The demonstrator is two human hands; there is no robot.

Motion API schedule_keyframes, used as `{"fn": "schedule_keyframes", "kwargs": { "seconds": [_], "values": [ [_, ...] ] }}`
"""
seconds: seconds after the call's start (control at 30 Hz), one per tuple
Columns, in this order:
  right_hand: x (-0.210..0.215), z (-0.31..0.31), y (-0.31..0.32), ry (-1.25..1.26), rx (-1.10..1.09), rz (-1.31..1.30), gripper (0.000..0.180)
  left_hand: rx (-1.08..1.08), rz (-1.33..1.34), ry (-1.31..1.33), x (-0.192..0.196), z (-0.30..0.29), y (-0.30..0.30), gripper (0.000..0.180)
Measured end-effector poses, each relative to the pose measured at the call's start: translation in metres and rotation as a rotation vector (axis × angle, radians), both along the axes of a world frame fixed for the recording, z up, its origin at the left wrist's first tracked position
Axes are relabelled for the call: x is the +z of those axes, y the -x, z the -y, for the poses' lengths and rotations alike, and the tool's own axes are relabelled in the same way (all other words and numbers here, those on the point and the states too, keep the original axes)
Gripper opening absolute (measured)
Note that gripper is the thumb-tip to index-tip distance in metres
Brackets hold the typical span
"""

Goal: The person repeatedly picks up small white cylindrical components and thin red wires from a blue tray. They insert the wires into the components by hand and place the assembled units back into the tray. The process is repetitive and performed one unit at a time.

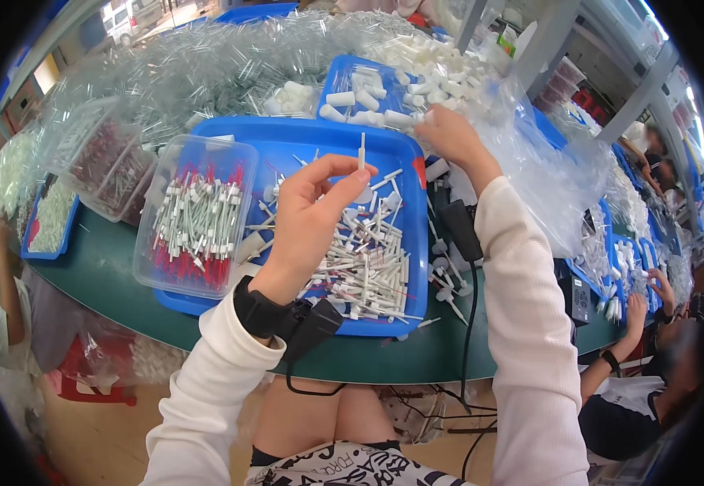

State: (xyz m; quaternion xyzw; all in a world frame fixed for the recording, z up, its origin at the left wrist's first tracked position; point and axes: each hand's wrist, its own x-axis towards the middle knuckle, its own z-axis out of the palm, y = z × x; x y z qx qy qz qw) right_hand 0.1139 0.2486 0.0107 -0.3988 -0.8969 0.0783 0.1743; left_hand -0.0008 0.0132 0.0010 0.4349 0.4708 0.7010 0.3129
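My left hand pinches a thin white stick between thumb and fingers, its tip pointing up. Below it lies a blue tray holding many loose white sticks, some with red wires. On the tray's left part rests a clear plastic box full of white-capped sticks with red ends. My right hand is at the pile of short white cylinders, its fingers bent and closed; what they grip, if anything, is hidden. A smaller blue tray with white cylinders stands beside it.
Heaps of clear plastic tubes cover the back of the green table. Clear bins stand at left. A plastic bag lies right of my right forearm; a black cabled device is beside the tray. Other people work at both sides.
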Motion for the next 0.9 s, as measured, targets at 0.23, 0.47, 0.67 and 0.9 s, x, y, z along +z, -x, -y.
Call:
{"fn": "schedule_keyframes", "kwargs": {
  "seconds": [0.23,0.47,0.67,0.9],
  "values": [
    [0.004,0.003,-0.008,-0.003,0.229,0.003,0.02,0.081,-0.009,-0.156,0.0,-0.001,0.0,0.02],
    [-0.006,0.012,-0.007,-0.116,0.154,-0.202,0.022,-0.029,0.099,-0.026,-0.004,-0.003,0.005,0.026],
    [0.028,0.071,-0.031,-0.259,0.215,-0.49,0.019,0.089,0.023,-0.022,-0.01,-0.005,0.009,0.029],
    [0.0,0.15,-0.054,0.203,0.395,-0.406,0.018,0.105,-0.069,-0.035,-0.007,-0.004,0.004,0.024]
  ]
}}
